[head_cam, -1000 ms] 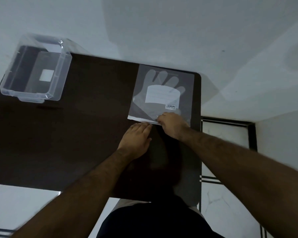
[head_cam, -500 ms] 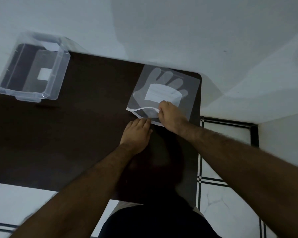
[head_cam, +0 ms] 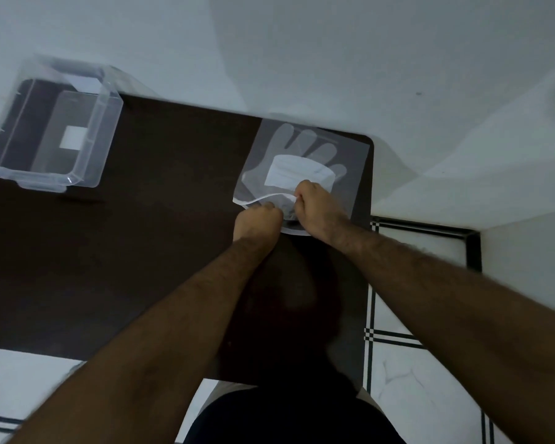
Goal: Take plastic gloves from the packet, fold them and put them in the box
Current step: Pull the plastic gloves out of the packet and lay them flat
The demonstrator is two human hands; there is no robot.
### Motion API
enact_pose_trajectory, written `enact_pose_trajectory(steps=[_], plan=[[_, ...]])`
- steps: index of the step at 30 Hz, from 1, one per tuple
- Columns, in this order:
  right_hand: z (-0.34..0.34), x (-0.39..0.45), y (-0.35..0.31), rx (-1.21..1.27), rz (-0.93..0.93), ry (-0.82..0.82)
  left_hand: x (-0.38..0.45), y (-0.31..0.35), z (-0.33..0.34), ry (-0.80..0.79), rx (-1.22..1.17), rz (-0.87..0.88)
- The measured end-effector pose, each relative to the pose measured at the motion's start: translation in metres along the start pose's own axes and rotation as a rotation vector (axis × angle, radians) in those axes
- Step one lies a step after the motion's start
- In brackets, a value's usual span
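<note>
A clear packet of plastic gloves (head_cam: 305, 155) with a white label lies flat at the far right of the dark table (head_cam: 141, 251). Its near edge is its mouth. My right hand (head_cam: 318, 209) pinches the upper flap of the mouth and holds it raised. My left hand (head_cam: 258, 219) is curled at the opening, fingertips at or inside the mouth; whether it grips a glove is hidden. A clear plastic box (head_cam: 52, 129) stands open at the far left corner, with only a white sticker visible on its bottom.
A white wall runs behind the table. Tiled floor with dark lines (head_cam: 398, 347) shows right of the table and at the lower left. My dark-clothed body (head_cam: 285, 418) is at the near edge.
My right hand has lifted the packet's upper flap higher, widening the mouth. My left hand went from lying flat in front of the packet to curled at the opening.
</note>
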State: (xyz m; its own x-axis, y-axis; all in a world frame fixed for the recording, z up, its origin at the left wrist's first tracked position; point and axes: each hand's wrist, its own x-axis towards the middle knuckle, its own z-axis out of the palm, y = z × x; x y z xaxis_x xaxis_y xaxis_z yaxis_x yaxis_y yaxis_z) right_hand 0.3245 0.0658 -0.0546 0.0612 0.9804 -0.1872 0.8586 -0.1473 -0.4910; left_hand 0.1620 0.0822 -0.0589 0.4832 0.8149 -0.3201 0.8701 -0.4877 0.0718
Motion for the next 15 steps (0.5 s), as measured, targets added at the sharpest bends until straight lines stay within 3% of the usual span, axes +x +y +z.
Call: enact_pose_trajectory(steps=[11,15], plan=[[0.004,0.010,0.012,-0.050,-0.082,-0.016,-0.001,-0.022,0.002,0.177,0.049,0.290],[0.005,0.016,0.013,-0.058,-0.030,-0.055,-0.009,-0.029,0.003,0.234,0.057,0.393]])
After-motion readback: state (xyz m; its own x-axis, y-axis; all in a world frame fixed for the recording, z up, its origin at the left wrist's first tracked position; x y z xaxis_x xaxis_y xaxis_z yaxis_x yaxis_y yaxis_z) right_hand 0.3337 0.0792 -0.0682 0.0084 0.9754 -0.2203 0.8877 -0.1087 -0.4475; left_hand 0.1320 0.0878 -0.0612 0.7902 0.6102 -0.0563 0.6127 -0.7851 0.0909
